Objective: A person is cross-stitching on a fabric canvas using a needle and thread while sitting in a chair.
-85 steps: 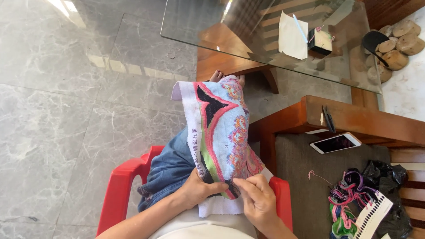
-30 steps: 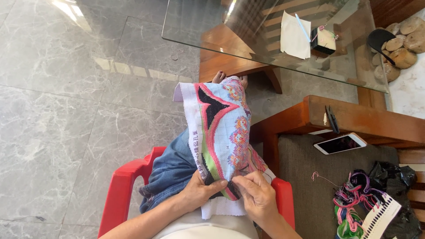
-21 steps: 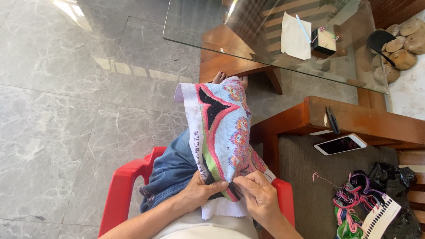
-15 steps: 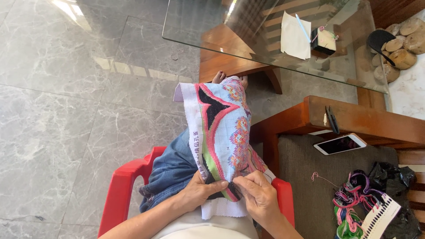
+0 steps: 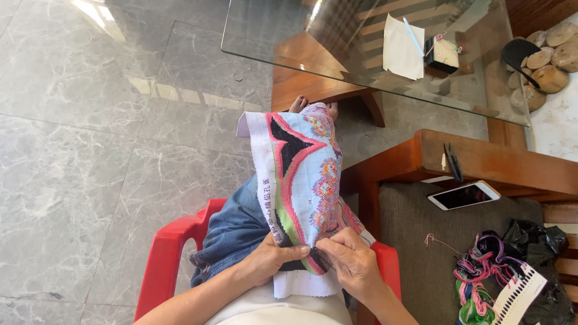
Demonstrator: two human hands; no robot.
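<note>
To our right the wooden armrest (image 5: 481, 159) blocks sideways reach; ahead the glass tabletop (image 5: 361, 54) overhangs; left, grey floor tiles (image 5: 90, 150) lie open.

Both bare forearms reach in from the bottom edge and meet low in the view over the lap. The left hand (image 5: 272, 260) lies palm down, its fingers (image 5: 296, 250) curled and pinched closed at the tips. The right hand (image 5: 352, 260) sits just beside it (knuckles up, wrist bent), its fingers (image 5: 325, 245) drawn together in a fine pinch facing the left fingertips.
</note>
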